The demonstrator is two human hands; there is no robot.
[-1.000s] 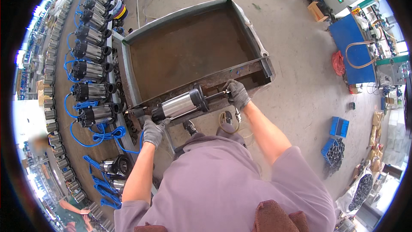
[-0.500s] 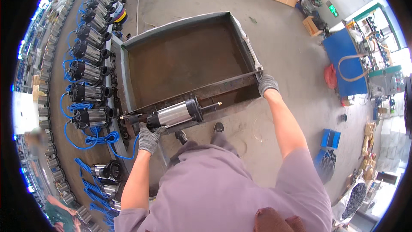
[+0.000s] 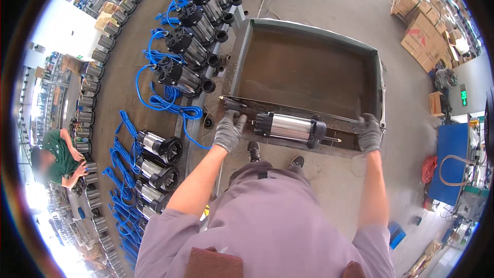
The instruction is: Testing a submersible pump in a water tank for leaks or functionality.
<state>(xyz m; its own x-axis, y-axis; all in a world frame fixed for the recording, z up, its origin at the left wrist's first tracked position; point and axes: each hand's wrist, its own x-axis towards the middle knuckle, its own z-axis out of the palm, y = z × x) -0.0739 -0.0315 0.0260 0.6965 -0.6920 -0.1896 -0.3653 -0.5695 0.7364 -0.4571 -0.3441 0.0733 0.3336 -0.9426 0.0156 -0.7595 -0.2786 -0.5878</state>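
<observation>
1. A submersible pump (image 3: 290, 127) with a shiny steel casing and black ends lies on its side along the near ledge of a shallow metal tank (image 3: 382, 90).
2. The left hand (image 3: 228, 132), in a grey knitted glove, is just beside the pump's black left end, thumb and fingers parted and slightly curled, close to a dark fitting (image 3: 234, 104) on the ledge.
3. The right hand (image 3: 368, 134), gloved alike, is at the tank's near right corner, beyond the thin rod (image 3: 333, 139) at the pump's right end; it is blurred, so I cannot tell whether its fingers are wide, narrow or holding anything.
4. Left of the tank, similar pumps (image 3: 178, 76) lean in a row, with blue cables (image 3: 163, 102) coiled around them.
5. At far left, a co-worker in a green shirt (image 3: 57, 155) reaches toward a line of steel cylinders (image 3: 91, 71).
</observation>
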